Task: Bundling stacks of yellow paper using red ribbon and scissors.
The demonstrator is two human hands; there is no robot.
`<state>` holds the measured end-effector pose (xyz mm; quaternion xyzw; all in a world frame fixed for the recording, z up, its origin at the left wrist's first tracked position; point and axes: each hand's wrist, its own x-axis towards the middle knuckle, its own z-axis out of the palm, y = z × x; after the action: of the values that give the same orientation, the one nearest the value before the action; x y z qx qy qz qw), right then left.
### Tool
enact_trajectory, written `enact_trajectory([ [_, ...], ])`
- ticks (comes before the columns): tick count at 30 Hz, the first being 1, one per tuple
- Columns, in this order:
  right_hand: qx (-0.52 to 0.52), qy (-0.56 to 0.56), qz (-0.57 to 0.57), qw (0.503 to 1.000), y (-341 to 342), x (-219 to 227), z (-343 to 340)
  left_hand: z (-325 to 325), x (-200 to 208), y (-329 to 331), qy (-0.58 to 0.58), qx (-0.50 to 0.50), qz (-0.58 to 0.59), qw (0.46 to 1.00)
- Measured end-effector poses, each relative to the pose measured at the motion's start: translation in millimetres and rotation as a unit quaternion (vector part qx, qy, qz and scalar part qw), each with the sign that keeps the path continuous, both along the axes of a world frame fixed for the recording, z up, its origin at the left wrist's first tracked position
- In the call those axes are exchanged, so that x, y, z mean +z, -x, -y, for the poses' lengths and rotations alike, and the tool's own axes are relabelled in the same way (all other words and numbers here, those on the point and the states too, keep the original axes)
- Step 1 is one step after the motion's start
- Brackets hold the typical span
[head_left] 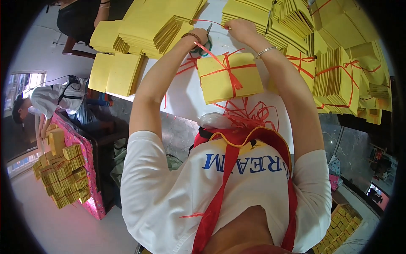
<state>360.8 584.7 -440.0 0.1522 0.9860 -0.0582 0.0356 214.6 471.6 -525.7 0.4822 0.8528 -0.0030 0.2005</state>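
Yellow paper fills this view from above: stacks of folded yellow sheets cover a white worktop (pixel 186 95), seen past the person's own chest and arms. Both arms reach forward to the far middle of the worktop. The left hand (pixel 202 39), wearing a beaded bracelet, has its grip closed around green-handled scissors (pixel 204 39), whose blades point toward the right hand. The right hand (pixel 239 28), with a thin metal bangle at the wrist, pinches a strand of red ribbon (pixel 210 22) pulled taut in front of the blades.

Just below the hands lies a yellow paper bundle (pixel 230 78), already bound crosswise with red ribbon and knotted near its middle; a loose ribbon tail runs from it up toward the scissors. By appearances, tying is finished and only trimming the tail is left. Tied bundles (pixel 338 80) are piled to the right, while untied stacks (pixel 156 25) wait at upper left. Loose red ribbon (pixel 249 114) tangles at the near edge. Another person (pixel 46 101) bends over more bundles at far left.
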Motion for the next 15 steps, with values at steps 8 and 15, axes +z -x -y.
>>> enact_trajectory([
  [8,0.233,-0.096,-0.094,0.963,13,-19,11,111,82,-38,0.027,-0.002,0.143,0.989],
  [15,0.262,-0.070,-0.017,0.962,28,6,54,173,78,-43,-0.038,0.159,0.371,0.914],
])
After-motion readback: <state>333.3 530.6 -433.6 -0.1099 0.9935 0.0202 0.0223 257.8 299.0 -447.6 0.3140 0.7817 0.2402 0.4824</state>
